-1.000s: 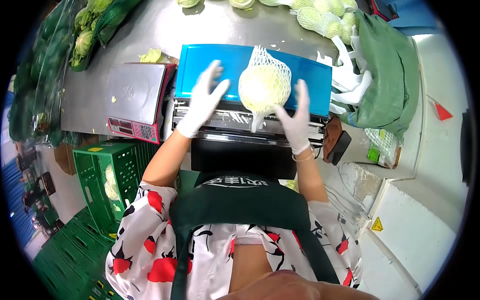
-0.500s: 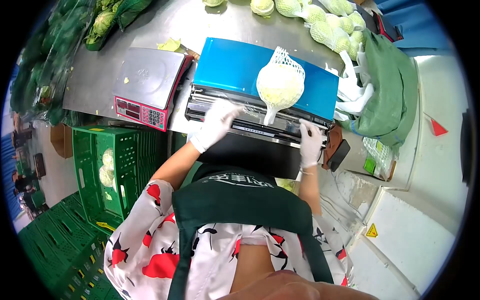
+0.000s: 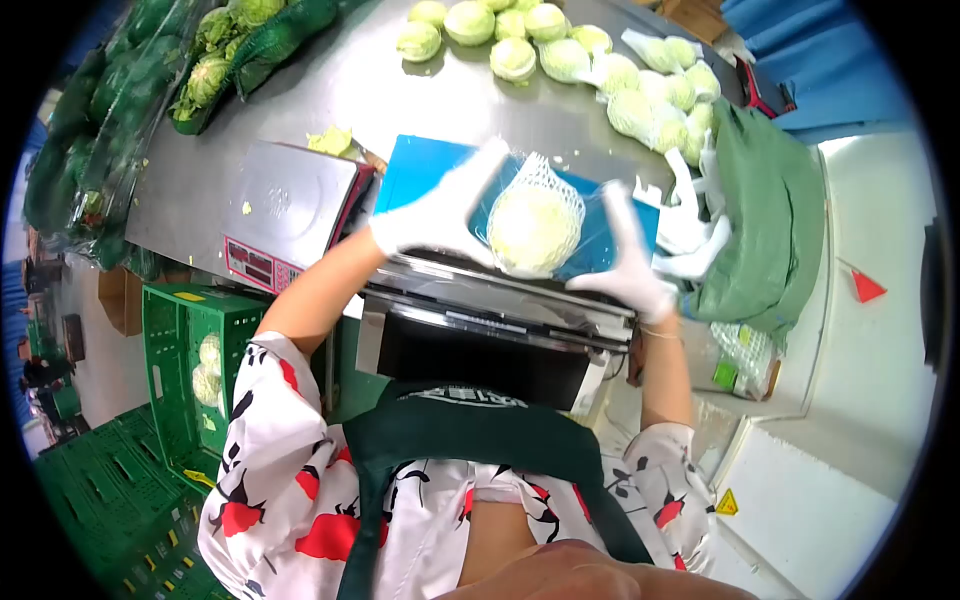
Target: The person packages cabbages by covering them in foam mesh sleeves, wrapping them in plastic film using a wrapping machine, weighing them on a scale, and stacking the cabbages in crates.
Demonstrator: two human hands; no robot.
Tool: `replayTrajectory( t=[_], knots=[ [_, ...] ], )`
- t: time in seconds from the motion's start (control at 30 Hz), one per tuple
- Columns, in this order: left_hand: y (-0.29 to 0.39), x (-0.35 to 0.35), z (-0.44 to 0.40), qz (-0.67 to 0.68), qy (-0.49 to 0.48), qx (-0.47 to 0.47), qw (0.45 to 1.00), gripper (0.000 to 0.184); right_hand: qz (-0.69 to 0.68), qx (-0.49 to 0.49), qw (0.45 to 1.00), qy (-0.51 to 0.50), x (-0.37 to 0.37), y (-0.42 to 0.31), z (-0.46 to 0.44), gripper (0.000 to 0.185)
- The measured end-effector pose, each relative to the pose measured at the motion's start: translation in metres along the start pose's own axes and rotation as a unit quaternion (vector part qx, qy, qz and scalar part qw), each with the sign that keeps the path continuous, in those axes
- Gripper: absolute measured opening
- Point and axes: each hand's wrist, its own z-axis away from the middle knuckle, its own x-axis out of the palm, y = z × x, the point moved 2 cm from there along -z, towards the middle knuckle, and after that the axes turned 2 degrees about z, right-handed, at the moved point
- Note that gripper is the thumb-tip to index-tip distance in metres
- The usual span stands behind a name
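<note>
A pale green cabbage in white net [image 3: 535, 228] lies on the blue top [image 3: 415, 165] of a wrapping machine, with clear film showing around it. Just left of the cabbage is my gloved left hand [image 3: 450, 212], its fingers and thumb spread. On the other side, my gloved right hand [image 3: 630, 262] is also spread wide, thumb toward the cabbage. Neither hand is closed on the cabbage. Whether the fingers touch the film is hard to tell. Below them runs the machine's metal front [image 3: 500, 300].
A scale [image 3: 290, 205] stands left of the machine. Several cabbages [image 3: 512, 60] lie at the back, netted ones [image 3: 630, 112] to their right. A green sack [image 3: 765, 215] and white nets [image 3: 690, 235] are at the right; a green crate [image 3: 165, 345] is at lower left.
Both hands have moved from the machine's front edge up beside the cabbage, and their fingers have spread. The view has shifted, showing more cabbages at the back.
</note>
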Motion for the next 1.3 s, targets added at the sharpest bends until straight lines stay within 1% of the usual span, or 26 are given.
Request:
replayTrajectory(
  t=[0.03,0.07,0.1,0.13,0.17,0.23,0.27,0.37,0.4,0.5,0.57,0.63,0.7,0.77,0.83,0.87,0.9,0.97,1.0,1.03,1.07,1.1,1.13,1.2,1.27,1.3],
  knots=[
    [-0.01,0.02,-0.008,-0.027,-0.016,0.017,0.999,0.142,0.079,-0.039,0.995,-0.048,0.03,0.011,-0.016,0.139],
    [0.001,0.023,-0.022,0.07,-0.032,0.019,0.997,0.143,-0.033,0.061,0.994,-0.083,0.055,0.011,-0.027,0.141],
    [-0.005,0.03,-0.025,0.124,-0.003,0.016,0.992,0.139,-0.132,0.03,0.99,-0.041,0.061,0.013,-0.037,0.137],
    [-0.009,0.032,-0.024,0.185,-0.015,-0.027,0.982,0.135,-0.175,0.027,0.983,-0.038,0.053,0.0,-0.045,0.131],
    [-0.012,0.036,-0.022,0.248,-0.029,-0.071,0.966,0.131,-0.197,0.052,0.979,-0.031,0.055,0.003,-0.045,0.129],
    [-0.015,0.038,-0.017,0.256,-0.044,-0.074,0.963,0.119,-0.24,0.105,0.965,-0.015,0.068,0.014,-0.033,0.126],
    [-0.016,0.037,-0.016,0.258,-0.051,-0.074,0.962,0.113,-0.275,0.065,0.959,-0.013,0.074,0.018,-0.024,0.105],
    [0.019,0.034,0.005,0.466,-0.066,-0.182,0.864,0.094,-0.473,0.161,0.866,-0.023,0.069,-0.021,0.01,0.08],
    [0.043,0.028,0.015,0.467,-0.072,-0.189,0.861,0.084,-0.42,0.142,0.896,-0.004,0.064,-0.042,0.024,0.063],
    [0.078,0.046,0.068,0.583,-0.106,-0.237,0.77,0.076,-0.419,0.243,0.872,-0.067,0.065,-0.076,0.088,0.059],
    [0.094,0.079,0.116,0.601,-0.143,-0.241,0.748,0.074,-0.415,0.285,0.858,-0.1,0.07,-0.105,0.133,0.057],
    [0.101,0.107,0.153,0.552,-0.18,-0.223,0.783,0.075,-0.363,0.353,0.844,-0.177,0.088,-0.116,0.169,0.062],
    [0.1,0.118,0.17,0.64,-0.241,-0.371,0.628,0.076,-0.499,0.429,0.744,-0.119,0.124,-0.106,0.189,0.066],
    [0.073,0.143,0.18,0.613,-0.266,-0.411,0.62,0.072,-0.541,0.458,0.687,-0.161,0.143,-0.096,0.178,0.071],
    [0.07,0.148,0.182,0.675,-0.239,-0.434,0.546,0.073,-0.583,0.47,0.635,-0.191,0.163,-0.086,0.165,0.072],
    [0.07,0.15,0.188,0.705,-0.251,-0.418,0.515,0.074,-0.614,0.483,0.589,-0.206,0.166,-0.082,0.172,0.068],
    [0.082,0.144,0.193,0.717,-0.202,-0.441,0.501,0.071,-0.643,0.493,0.542,-0.221,0.164,-0.086,0.169,0.065],
    [0.079,0.142,0.219,0.715,-0.167,-0.414,0.538,0.069,-0.612,0.48,0.584,-0.231,0.154,-0.081,0.188,0.057],
    [0.086,0.128,0.223,0.691,-0.161,-0.391,0.586,0.066,-0.596,0.474,0.605,-0.233,0.151,-0.082,0.202,0.053],
    [0.085,0.13,0.237,0.548,-0.129,-0.355,0.746,0.06,-0.464,0.414,0.765,-0.165,0.155,-0.078,0.216,0.047],
    [0.09,0.123,0.241,0.416,-0.109,-0.344,0.835,0.055,-0.307,0.334,0.887,-0.089,0.162,-0.074,0.235,0.043],
    [0.098,0.116,0.247,0.275,-0.086,-0.325,0.901,0.051,-0.134,0.238,0.962,-0.011,0.163,-0.075,0.244,0.041],
    [0.1,0.122,0.251,0.131,0.068,-0.172,0.974,0.039,-0.173,0.312,0.934,0.005,0.162,-0.077,0.247,0.037],
    [0.097,0.117,0.255,0.234,0.102,-0.289,0.923,0.038,-0.246,0.452,0.856,0.036,0.154,-0.082,0.249,0.033],
    [0.111,0.098,0.243,0.309,0.151,-0.372,0.862,0.035,-0.319,0.436,0.831,0.133,0.144,-0.084,0.24,0.034],
    [0.109,0.096,0.242,0.41,0.186,-0.42,0.788,0.033,-0.352,0.425,0.814,0.18,0.138,-0.084,0.233,0.036]
  ],
)
